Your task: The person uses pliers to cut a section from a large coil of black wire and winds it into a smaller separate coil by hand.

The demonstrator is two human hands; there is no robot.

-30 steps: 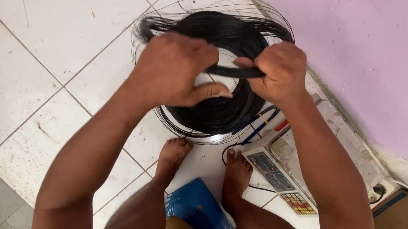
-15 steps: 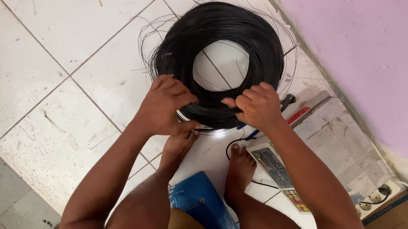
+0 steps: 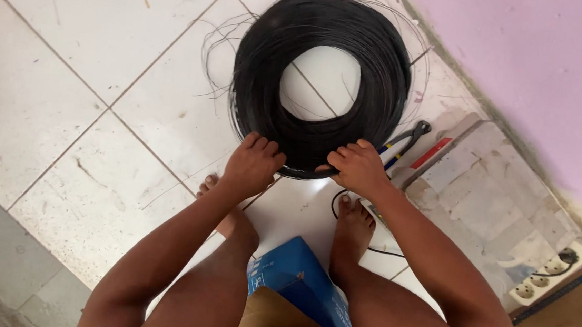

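Both hands grip the near edge of a large coil of thin black wire (image 3: 321, 83) that lies flat on the white tiled floor (image 3: 71, 49). The left hand (image 3: 253, 164) has its fingers curled over the top of the bundle, pressing down on it. The right hand (image 3: 358, 167) pinches the same near edge, thumb underneath and fingers on top. A second ago the coil was lifted and crowded close under the hands, which were working at its upper part; now it sits lower and farther out, its open centre showing bare tile, and the hands have shifted to the rim nearest the body. Loose strands (image 3: 220, 47) stray from the coil's left and far sides. Two bare feet (image 3: 352, 224) rest just near of the coil. A blue box (image 3: 296, 278) lies between the legs. To the right, pliers (image 3: 411, 135) lie beside the coil, and farther right a white power strip (image 3: 545, 277) sits by the pink wall (image 3: 540, 72).
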